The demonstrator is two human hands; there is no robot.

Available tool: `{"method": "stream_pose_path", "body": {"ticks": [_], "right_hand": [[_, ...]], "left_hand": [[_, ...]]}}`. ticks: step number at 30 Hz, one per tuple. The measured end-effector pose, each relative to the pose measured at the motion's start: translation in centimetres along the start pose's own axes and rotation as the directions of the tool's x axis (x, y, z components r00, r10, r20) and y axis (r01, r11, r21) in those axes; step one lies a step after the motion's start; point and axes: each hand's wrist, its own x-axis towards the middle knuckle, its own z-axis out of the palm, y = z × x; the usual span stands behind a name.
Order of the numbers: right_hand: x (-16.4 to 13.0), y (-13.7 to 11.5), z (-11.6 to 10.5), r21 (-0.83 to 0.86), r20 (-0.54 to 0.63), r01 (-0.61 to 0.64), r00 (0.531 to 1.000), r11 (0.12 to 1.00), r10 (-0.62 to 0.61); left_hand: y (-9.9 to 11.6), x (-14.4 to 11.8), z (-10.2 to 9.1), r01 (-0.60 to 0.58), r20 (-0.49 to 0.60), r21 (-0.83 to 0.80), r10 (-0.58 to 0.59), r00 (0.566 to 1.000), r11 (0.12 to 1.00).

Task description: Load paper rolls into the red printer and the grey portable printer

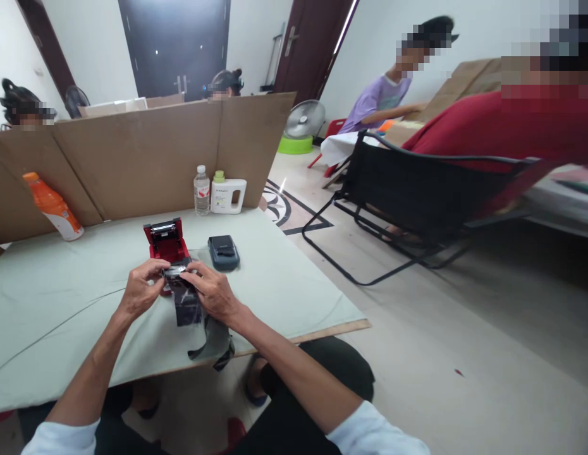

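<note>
The silvery roll [173, 272] lies between left fingers [150, 266] and right fingers [196, 280], pinched at each end.

A cardboard panel [156, 151] stands along the far edge of the table [289, 284]. Beyond the right edge, a black chair [417, 199] stands on the pale floor [465, 354].

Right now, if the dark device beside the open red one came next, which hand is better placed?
Likely the right hand: it is nearer the dark device, while the left hand would have to reach across. Both are occupied with the shiny roll.
</note>
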Motion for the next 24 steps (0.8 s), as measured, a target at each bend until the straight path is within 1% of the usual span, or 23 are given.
{"method": "stream_pose_path", "body": {"ticks": [2, 4, 7, 10, 12, 14, 20, 22, 24], "right_hand": [[1.4, 0.5, 0.5, -0.023, 0.028, -0.003, 1.0, 1.0, 0.003], [2.7, 1.0, 1.1, -0.051, 0.057, -0.015, 0.998, 0.999, 0.018], [4.0, 1.8, 1.6, -0.081, 0.084, -0.036, 0.996, 0.996, 0.043], [4.4, 2.3, 1.9, -0.088, 0.1, -0.034, 0.994, 0.996, 0.043], [4.3, 2.5, 1.9, -0.09, 0.106, -0.026, 0.994, 0.996, 0.035], [4.1, 2.5, 2.0, -0.094, 0.107, -0.023, 0.994, 0.995, 0.033], [3.8, 1.8, 2.3, -0.099, 0.11, -0.022, 0.993, 0.995, 0.033], [3.9, 1.7, 2.4, -0.108, 0.109, -0.025, 0.993, 0.994, 0.037], [3.9, 1.6, 2.4, -0.122, 0.112, -0.02, 0.993, 0.992, 0.034]], "left_hand": [[-1.4, 1.4, -0.2, -0.011, -0.049, 0.041, 0.013, 0.999, 0.999], [-2.7, 2.9, -0.4, 0.002, -0.076, 0.09, 0.005, 0.997, 0.996], [-4.2, 4.6, -0.5, 0.045, -0.062, 0.175, -0.035, 0.997, 0.983], [-5.2, 5.6, -0.5, 0.1, -0.037, 0.277, -0.093, 0.995, 0.956], [-5.7, 6.0, -0.5, 0.131, -0.026, 0.322, -0.129, 0.991, 0.938], [-6.2, 6.4, -0.5, 0.147, -0.009, 0.331, -0.153, 0.988, 0.932], [-6.7, 7.0, -0.5, 0.132, 0.05, 0.302, -0.154, 0.987, 0.944], [-6.7, 6.7, -0.8, 0.122, 0.038, 0.295, -0.139, 0.99, 0.948], [-6.7, 6.3, -1.4, 0.121, -0.004, 0.293, -0.125, 0.992, 0.948]]}}
